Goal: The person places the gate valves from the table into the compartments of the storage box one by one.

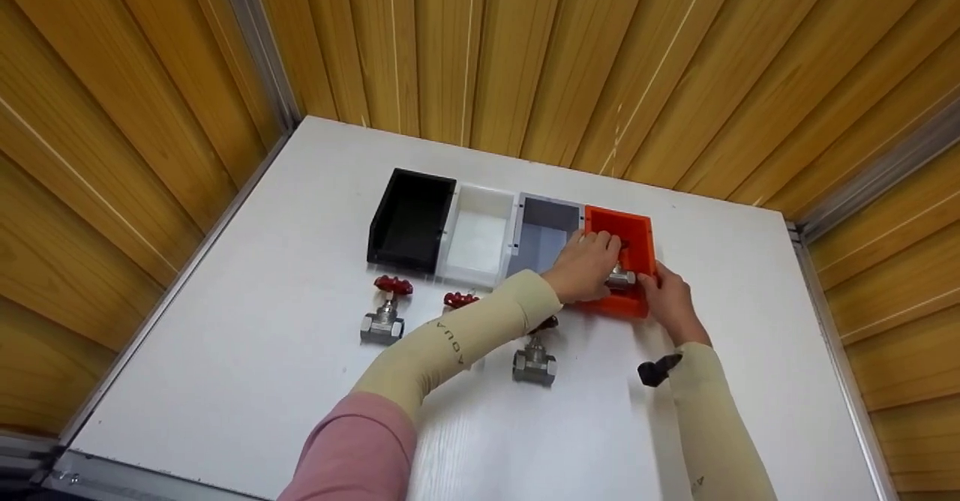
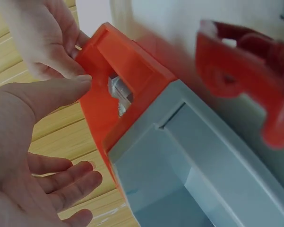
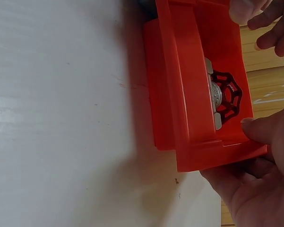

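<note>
An orange-red plastic bin stands at the right end of a row of bins. Inside it lies a metal globe valve with a dark red handwheel. My right hand grips the bin's right wall, thumb over the rim and fingers outside, as the right wrist view shows. Over the bin's left side is my left hand, its fingers loose and apart in the left wrist view. The valve's body shows between that hand and the right one; I see no contact between the left fingers and the valve.
Left of the orange bin are a grey bin, a white bin and a black bin. In front stand valves: one at left, one mostly behind the left sleeve, one near the middle. Wooden walls border the white table.
</note>
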Tool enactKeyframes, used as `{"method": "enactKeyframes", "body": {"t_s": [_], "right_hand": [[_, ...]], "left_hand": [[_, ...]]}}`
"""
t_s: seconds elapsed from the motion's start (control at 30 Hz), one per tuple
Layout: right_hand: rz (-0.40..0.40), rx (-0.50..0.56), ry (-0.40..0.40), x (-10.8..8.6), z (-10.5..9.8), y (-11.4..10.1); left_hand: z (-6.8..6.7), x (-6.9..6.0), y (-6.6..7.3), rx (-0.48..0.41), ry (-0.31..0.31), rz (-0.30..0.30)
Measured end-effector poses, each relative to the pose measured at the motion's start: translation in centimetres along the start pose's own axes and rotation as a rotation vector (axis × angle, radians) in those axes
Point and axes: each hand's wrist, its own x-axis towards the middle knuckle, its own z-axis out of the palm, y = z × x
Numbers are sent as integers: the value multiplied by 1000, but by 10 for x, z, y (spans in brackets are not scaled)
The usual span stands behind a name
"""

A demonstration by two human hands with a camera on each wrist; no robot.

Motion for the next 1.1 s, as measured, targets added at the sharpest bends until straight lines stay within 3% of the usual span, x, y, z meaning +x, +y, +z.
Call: {"method": "enactKeyframes", "body": {"t_s": [0.2, 0.33, 0.73, 1.1], "right_hand": [[19, -3, -6, -1, 1, -1], [24, 2, 0, -1, 2, -1], [-21, -18, 57, -2, 6, -2], [16, -38, 5, 0, -3, -5]], "left_hand": [[-2, -11, 0, -53, 14, 3], [-4, -18, -1, -37, 25, 2], [-2, -31, -6, -83, 19, -34], [0, -44, -15, -166, 39, -39]]}}
